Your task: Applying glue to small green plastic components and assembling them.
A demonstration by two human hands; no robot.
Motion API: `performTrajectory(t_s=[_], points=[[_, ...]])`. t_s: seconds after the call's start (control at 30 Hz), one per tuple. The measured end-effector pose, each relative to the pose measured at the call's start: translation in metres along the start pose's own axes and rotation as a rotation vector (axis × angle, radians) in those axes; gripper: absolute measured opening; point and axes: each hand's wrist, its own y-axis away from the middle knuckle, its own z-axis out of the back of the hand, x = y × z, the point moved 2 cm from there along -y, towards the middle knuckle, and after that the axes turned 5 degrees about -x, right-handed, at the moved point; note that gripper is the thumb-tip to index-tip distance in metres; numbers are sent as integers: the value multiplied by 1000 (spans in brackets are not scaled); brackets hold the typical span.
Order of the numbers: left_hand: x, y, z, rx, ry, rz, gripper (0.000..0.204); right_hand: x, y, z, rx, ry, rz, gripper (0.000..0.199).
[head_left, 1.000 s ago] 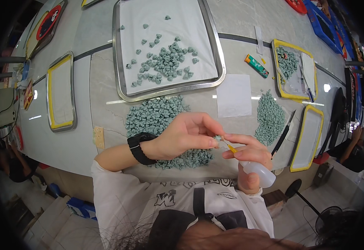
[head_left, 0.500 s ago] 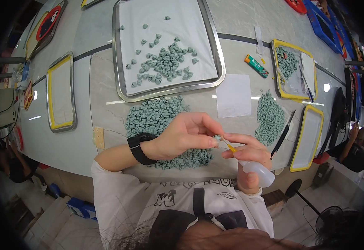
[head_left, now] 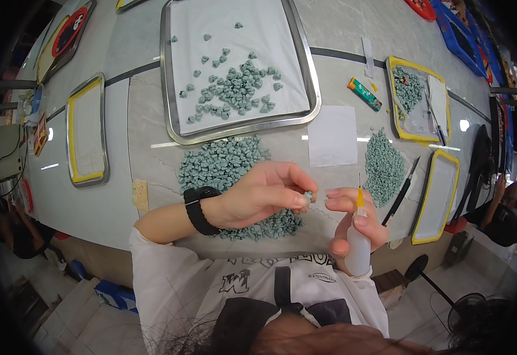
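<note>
Here my left hand (head_left: 264, 198) pinches one small teal piece (head_left: 308, 196) above the near pile (head_left: 235, 177) on the tabletop (head_left: 146, 148), while my right hand (head_left: 356, 222) grips the needle-tipped squeeze bottle (head_left: 358, 242). I judge gluing is underway; next, the needle must meet the piece precisely.

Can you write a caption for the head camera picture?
Left hand pinches a small teal piece; right hand holds a needle-tipped squeeze bottle.
</note>
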Motion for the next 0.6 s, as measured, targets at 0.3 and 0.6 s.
performTrajectory(t_s=[0.3, 0.6], points=[[-3, 1, -4, -13, -86, -53, 22, 7, -3, 2, 105, 219, 73, 44], [-3, 2, -4, -49, -160, -101, 22, 9, -4, 2, 137, 307, 120, 42]])
